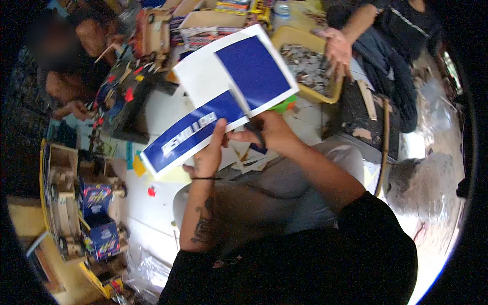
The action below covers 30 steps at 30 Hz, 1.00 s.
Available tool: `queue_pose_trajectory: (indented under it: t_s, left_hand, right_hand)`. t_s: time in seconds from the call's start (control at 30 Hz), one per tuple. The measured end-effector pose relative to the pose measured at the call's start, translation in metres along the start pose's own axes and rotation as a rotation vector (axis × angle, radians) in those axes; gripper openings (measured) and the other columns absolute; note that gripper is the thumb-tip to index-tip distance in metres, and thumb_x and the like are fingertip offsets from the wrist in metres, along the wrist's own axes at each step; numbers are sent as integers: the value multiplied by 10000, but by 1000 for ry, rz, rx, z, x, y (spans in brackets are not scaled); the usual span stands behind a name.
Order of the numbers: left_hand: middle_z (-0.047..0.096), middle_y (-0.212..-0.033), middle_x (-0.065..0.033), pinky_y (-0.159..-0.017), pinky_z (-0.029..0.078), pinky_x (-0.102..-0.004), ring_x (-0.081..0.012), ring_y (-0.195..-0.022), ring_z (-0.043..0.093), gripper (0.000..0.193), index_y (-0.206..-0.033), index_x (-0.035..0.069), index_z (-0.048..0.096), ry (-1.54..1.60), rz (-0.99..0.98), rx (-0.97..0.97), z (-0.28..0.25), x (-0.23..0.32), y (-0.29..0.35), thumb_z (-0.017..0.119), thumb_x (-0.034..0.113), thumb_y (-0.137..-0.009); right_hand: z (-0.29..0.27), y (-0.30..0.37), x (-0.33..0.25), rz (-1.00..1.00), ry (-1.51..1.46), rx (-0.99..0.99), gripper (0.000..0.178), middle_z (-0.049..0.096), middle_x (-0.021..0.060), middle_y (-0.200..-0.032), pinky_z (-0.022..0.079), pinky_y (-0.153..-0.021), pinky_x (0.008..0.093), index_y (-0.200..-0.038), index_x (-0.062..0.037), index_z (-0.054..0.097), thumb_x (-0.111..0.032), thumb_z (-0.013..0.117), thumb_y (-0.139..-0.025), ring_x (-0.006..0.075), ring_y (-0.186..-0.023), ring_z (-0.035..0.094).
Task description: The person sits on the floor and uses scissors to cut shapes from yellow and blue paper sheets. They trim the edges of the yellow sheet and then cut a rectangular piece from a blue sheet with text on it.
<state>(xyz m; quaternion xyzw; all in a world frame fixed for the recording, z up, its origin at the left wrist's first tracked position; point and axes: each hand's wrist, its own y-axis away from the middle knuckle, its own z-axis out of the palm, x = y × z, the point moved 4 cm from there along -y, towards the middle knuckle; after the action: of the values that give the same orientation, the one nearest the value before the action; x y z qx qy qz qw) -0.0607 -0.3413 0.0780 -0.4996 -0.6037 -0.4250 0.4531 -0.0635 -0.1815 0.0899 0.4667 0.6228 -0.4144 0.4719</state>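
A white sticker sheet (201, 81) with dark blue printed panels is held up over my lap. My left hand (207, 156) grips the near edge of its lettered blue strip, thumb on top. In my right hand (274, 133) is a pair of scissors (255, 131) with dark handles. Their blades reach into the sheet between the strip and the large blue panel, where a slit runs part of the way. The fingers of my right hand are wrapped around the handles and partly hidden.
At far right, a co-worker's hand (338, 51) hovers by a yellow basin (333, 96) of small grey pieces. Another person sits at far left beside a dark low bench (133, 119). Wooden toy trucks (99, 223) stand at left, and a wooden stick (384, 147) lies at right.
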Motion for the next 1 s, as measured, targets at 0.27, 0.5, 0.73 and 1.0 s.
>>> queue_pose_trajectory:
  t_s: [0.27, 0.5, 0.73, 1.0]
  left_hand:
    - [595, -1029, -157, -748, 462, -353, -233, -882, 574, 473, -1278, 227, 395, -513, 362, 208, -4, -12, -4, 519, 94, -841]
    - [570, -974, -37, -599, 421, -209, -102, -767, 535, 456, -1211, 61, 441, 270, 263, 275, 5, 20, 9, 570, 304, -846]
    - [565, -996, -40, -588, 446, -206, -105, -778, 543, 480, -1238, 69, 429, 283, 301, 216, 3, 28, 6, 600, 258, -831]
    - [511, -751, -23, -554, 407, -231, -108, -608, 473, 428, -1218, 44, 436, 626, 47, -12, 11, 16, -2, 551, 238, -854]
  right_hand:
    - [1, -6, 12, 6, 0, -28, 546, 603, 38, -852, 456, -625, 243, -1047, -9, 534, -234, 797, -625, 105, -724, 564]
    - [3, -5, 9, 11, -123, -21, 584, 593, 36, -756, 437, -610, 258, -988, -17, 569, -370, 797, -582, 114, -647, 525]
    - [7, -6, 15, 38, -200, -14, 481, 582, 5, -687, 422, -561, 245, -885, -28, 597, -347, 799, -588, 92, -595, 509]
    - [0, 0, -4, 30, -229, -20, 649, 594, 97, -952, 462, -726, 306, -1124, -9, 468, -210, 795, -601, 177, -822, 569]
